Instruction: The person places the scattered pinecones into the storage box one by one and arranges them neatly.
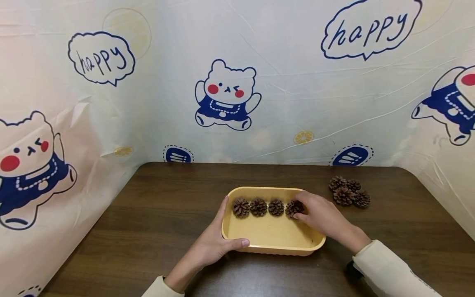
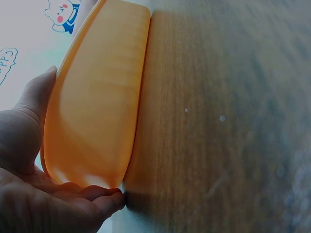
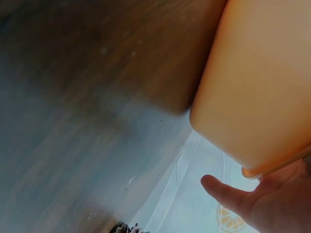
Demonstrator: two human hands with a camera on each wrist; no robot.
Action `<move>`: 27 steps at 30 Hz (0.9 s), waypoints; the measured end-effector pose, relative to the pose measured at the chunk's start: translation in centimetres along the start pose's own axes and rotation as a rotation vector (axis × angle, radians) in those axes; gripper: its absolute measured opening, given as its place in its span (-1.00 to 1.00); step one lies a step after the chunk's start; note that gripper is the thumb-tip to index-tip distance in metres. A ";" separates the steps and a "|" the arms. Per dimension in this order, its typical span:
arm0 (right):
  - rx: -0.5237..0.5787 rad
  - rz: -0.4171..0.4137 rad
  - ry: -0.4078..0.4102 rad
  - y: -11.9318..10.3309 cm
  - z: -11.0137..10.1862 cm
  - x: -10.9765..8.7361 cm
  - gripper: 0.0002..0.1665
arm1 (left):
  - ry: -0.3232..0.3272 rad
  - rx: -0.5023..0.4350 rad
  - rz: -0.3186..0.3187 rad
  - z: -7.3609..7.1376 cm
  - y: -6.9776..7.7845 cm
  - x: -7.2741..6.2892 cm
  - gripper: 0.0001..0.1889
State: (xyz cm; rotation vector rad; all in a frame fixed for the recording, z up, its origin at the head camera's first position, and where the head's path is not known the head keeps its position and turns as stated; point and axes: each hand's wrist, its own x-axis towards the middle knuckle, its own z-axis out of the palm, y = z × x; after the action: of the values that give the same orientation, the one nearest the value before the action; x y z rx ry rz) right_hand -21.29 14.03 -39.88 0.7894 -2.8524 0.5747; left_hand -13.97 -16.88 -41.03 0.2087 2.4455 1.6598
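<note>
A yellow plastic basin (image 1: pixel 274 249) stands on the table. My left hand (image 1: pixel 214 244) grips its left end, thumb over the near rim and fingers along the outer wall; the left wrist view shows this hand (image 2: pixel 53 194) around the basin's end (image 2: pixel 97 97). Inside, along the far wall, three brown pine cones (image 1: pixel 258 206) sit in a row. At the row's right end my right hand (image 1: pixel 322 215) pinches another pine cone (image 1: pixel 294 208) between thumb and fingers, which partly cover it. In the right wrist view, the right hand (image 3: pixel 277 201) reaches over the basin's rim (image 3: pixel 277 167).
A cluster of several pine cones (image 1: pixel 344 196) lies on the dark wooden table (image 1: pixel 163 206), to the right of the basin and farther back. A printed cloth (image 1: pixel 289 95) hangs behind the table and along both sides.
</note>
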 end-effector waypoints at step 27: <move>-0.040 -0.024 0.054 0.0 0.0 -0.1 -0.63 | -0.001 0.005 0.010 0.0 0.0 -0.2 0.41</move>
State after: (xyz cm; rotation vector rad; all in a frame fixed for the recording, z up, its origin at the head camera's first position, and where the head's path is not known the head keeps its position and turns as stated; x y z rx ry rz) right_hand -21.23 14.05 -39.94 0.7884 -2.7918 0.5253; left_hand -13.73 -16.92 -41.01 0.2223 2.4516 1.6577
